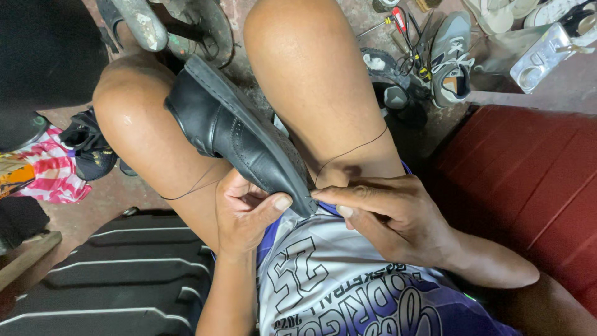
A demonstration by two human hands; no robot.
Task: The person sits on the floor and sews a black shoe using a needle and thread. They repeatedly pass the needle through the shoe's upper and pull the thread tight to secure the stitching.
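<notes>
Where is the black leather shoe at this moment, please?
In the head view, the black leather shoe lies between the person's bare knees, its near end held by the left hand and right hand.

A silvery, tray-like blister package (542,57) lies at upper right on the floor.

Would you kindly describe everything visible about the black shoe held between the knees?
The black shoe looks like smooth, slightly glossy leather with punched brogue holes and a dark sole edge. It lies tilted on its side between the person's bare thighs. The left hand grips its near end, thumb on top; the right hand pinches at that same end. A thin dark thread runs from there across both thighs.
</notes>
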